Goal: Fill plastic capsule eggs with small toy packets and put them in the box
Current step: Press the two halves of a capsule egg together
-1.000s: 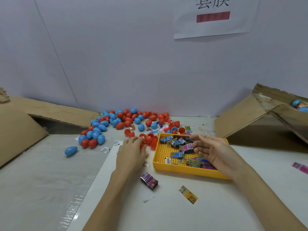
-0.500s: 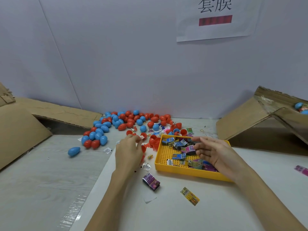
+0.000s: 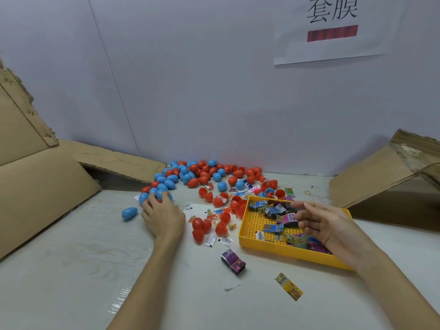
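Left hand (image 3: 162,214) now leftward, onto blue eggs (image 3: 157,194).

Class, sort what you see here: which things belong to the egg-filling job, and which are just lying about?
Job things: capsule eggs, toy packets in yellow tray, cardboard box, left hand, right hand.

Lying about: wall sign, rubber band.

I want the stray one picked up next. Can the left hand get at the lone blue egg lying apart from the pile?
Probably yes: the left hand rests just beside the lone blue egg, with only bare table between them.
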A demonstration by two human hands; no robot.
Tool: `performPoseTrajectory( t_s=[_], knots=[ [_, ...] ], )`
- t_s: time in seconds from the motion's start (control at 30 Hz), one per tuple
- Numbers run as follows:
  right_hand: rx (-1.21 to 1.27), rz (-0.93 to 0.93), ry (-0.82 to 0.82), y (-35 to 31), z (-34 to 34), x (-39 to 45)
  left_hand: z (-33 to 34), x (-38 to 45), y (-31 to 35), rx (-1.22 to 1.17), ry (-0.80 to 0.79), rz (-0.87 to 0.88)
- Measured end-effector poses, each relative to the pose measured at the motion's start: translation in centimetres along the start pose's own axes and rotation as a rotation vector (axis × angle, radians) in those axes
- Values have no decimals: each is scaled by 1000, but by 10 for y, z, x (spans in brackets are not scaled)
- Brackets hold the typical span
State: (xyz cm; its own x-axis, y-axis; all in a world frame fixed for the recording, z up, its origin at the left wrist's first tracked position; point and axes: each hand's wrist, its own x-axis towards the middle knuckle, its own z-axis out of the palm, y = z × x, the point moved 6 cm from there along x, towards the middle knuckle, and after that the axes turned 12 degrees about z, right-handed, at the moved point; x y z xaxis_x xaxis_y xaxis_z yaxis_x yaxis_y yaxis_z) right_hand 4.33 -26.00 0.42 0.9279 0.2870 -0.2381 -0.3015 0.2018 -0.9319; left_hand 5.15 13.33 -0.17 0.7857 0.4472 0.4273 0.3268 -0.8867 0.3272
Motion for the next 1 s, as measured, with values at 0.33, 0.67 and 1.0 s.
performPoseTrajectory(
  t_s=[0.33,0.67,1.0],
  knots=[
    [-6,-1,7,-1,2,-3,6,7,29,-213,-148,309],
    [-17,1,23,-1,3,-5,-34,-51,140,-528,19,508],
    [-92,-60,40,-2,6,-9,-29,-115,191,-728,21,974]
  ],
)
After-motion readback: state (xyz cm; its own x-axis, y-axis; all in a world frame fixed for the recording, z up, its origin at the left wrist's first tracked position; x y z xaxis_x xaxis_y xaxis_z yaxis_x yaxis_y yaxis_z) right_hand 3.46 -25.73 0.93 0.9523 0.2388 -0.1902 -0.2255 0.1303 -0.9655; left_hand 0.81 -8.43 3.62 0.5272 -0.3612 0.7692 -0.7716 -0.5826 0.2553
